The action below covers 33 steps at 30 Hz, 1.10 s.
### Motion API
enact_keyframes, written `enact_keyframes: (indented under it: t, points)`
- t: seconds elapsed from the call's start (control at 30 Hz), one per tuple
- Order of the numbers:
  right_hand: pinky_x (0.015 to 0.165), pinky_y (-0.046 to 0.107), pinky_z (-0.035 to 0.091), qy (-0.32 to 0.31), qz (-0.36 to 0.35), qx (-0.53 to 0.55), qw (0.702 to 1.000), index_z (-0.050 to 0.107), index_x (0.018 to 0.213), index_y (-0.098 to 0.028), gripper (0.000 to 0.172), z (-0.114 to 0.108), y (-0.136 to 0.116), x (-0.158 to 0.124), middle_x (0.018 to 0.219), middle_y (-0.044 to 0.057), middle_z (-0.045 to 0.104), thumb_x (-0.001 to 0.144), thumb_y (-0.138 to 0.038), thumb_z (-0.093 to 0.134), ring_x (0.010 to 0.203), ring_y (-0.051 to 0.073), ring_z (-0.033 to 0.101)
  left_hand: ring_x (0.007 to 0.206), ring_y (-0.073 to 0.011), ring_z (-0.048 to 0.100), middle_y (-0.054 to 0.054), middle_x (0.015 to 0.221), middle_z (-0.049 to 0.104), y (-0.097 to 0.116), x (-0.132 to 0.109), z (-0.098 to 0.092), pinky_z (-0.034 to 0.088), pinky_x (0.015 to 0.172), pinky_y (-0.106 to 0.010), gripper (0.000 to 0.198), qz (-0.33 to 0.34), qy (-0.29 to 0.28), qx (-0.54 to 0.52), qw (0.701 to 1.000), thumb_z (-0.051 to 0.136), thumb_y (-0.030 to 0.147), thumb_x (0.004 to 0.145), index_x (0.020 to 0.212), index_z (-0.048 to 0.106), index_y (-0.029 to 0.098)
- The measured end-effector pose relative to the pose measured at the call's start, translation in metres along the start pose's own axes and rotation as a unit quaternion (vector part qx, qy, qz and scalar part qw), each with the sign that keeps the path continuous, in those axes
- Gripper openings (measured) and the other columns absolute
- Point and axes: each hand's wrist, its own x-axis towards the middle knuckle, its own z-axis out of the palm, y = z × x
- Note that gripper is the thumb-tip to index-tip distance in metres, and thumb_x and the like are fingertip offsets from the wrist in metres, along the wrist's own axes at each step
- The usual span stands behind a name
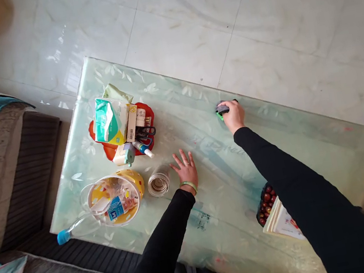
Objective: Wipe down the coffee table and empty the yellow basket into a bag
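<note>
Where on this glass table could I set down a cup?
Bare glass lies right of the right hand, and between it and the left hand. The left end is crowded: red tray, clear jug, glass jar.

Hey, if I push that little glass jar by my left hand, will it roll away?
Probably, yes. The glass jar seems to lie on its side, and its round body on the smooth, glossy table top could roll easily. Being glass, it is likely fragile, so a gentle touch from your left hand seems wise.
</note>
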Motion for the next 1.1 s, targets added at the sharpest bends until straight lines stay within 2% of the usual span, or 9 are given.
enact_keyframes:
  t: [0.1, 0.2, 0.27, 0.4, 0.5, 0.6, 0.8, 1.0, 1.1]
  points:
    - [0.096, 0.040, 0.050, 0.022, 0.030, -0.008, 0.999, 0.079, 0.092, -0.022, 0.028, -0.001, 0.008, 0.022, 0.094, 0.009, 0.071, 0.079, -0.020, 0.054, 0.098, 0.028, 0.066, 0.162, -0.0463, 0.023, -0.020, 0.177, 0.014, 0.001, 0.001, 0.003, 0.032, 0.119, -0.081, 0.072, 0.001, 0.009, 0.013, 1.000, 0.036, 0.002, 0.101, 0.169, 0.029, 0.025]
    - [0.099, 0.042, 0.049, 0.050, 0.040, 0.001, 0.998, 0.079, 0.094, -0.021, 0.026, 0.006, 0.011, 0.050, 0.096, 0.011, 0.071, 0.081, -0.022, 0.056, 0.100, 0.029, 0.065, 0.162, -0.0468, 0.022, -0.020, 0.178, 0.013, 0.001, 0.002, 0.005, 0.032, 0.119, -0.081, 0.072, 0.004, 0.005, 0.025, 1.000, 0.041, 0.005, 0.102, 0.169, 0.027, 0.027]
    - [0.099, 0.042, 0.049, 0.048, 0.032, 0.007, 0.998, 0.078, 0.094, -0.021, 0.026, 0.005, 0.013, 0.046, 0.096, 0.011, 0.071, 0.080, -0.023, 0.057, 0.101, 0.029, 0.065, 0.162, -0.0470, 0.023, -0.020, 0.178, 0.013, 0.001, 0.002, 0.003, 0.034, 0.118, -0.081, 0.075, 0.005, -0.003, 0.034, 0.999, 0.046, 0.007, 0.101, 0.170, 0.026, 0.027]
    - [0.093, 0.039, 0.050, 0.024, 0.034, -0.009, 0.999, 0.078, 0.092, -0.023, 0.027, -0.006, 0.014, 0.015, 0.094, 0.009, 0.071, 0.078, -0.021, 0.055, 0.099, 0.028, 0.066, 0.162, -0.0468, 0.025, -0.019, 0.178, 0.015, 0.001, 0.001, -0.001, 0.035, 0.119, -0.079, 0.075, 0.002, -0.002, 0.043, 0.999, 0.045, 0.004, 0.100, 0.169, 0.028, 0.026]
    - [0.093, 0.040, 0.050, 0.028, 0.063, -0.029, 0.997, 0.079, 0.093, -0.021, 0.028, -0.007, 0.011, 0.027, 0.094, 0.010, 0.071, 0.078, -0.018, 0.054, 0.099, 0.029, 0.067, 0.162, -0.0460, 0.024, -0.018, 0.178, 0.015, 0.001, 0.000, -0.001, 0.035, 0.119, -0.078, 0.077, 0.001, 0.004, 0.044, 0.999, 0.046, 0.004, 0.099, 0.170, 0.027, 0.026]
    - [0.095, 0.040, 0.050, 0.044, 0.074, -0.033, 0.996, 0.079, 0.095, -0.020, 0.028, -0.003, 0.009, 0.047, 0.098, 0.012, 0.071, 0.080, -0.017, 0.055, 0.102, 0.029, 0.067, 0.163, -0.0483, 0.022, -0.019, 0.179, 0.013, 0.001, -0.001, -0.003, 0.035, 0.119, -0.079, 0.082, 0.007, -0.008, 0.043, 0.999, 0.057, 0.010, 0.097, 0.170, 0.025, 0.026]
    - [0.095, 0.039, 0.051, 0.011, 0.044, -0.031, 0.998, 0.079, 0.095, -0.023, 0.028, -0.012, 0.013, 0.020, 0.096, 0.009, 0.071, 0.079, -0.019, 0.056, 0.101, 0.028, 0.067, 0.162, -0.0505, 0.020, -0.021, 0.179, 0.011, 0.000, -0.002, -0.008, 0.035, 0.119, -0.080, 0.091, 0.006, -0.022, 0.042, 0.999, 0.070, 0.018, 0.092, 0.171, 0.025, 0.025]
    - [0.094, 0.041, 0.051, 0.034, 0.060, -0.030, 0.997, 0.079, 0.096, -0.022, 0.026, -0.003, 0.013, 0.050, 0.094, 0.010, 0.069, 0.082, -0.022, 0.057, 0.096, 0.029, 0.066, 0.162, -0.0515, 0.021, -0.023, 0.178, 0.010, 0.001, 0.000, -0.003, 0.035, 0.119, -0.079, 0.095, 0.010, -0.019, 0.076, 0.997, 0.071, 0.019, 0.091, 0.172, 0.022, 0.024]
    - [0.096, 0.041, 0.051, 0.028, 0.038, -0.016, 0.999, 0.079, 0.097, -0.023, 0.028, -0.004, 0.017, 0.037, 0.095, 0.010, 0.069, 0.082, -0.022, 0.057, 0.097, 0.029, 0.065, 0.161, -0.0531, 0.020, -0.026, 0.178, 0.009, 0.001, -0.001, -0.007, 0.035, 0.119, -0.079, 0.098, 0.017, -0.026, 0.082, 0.996, 0.074, 0.020, 0.089, 0.172, 0.021, 0.019]
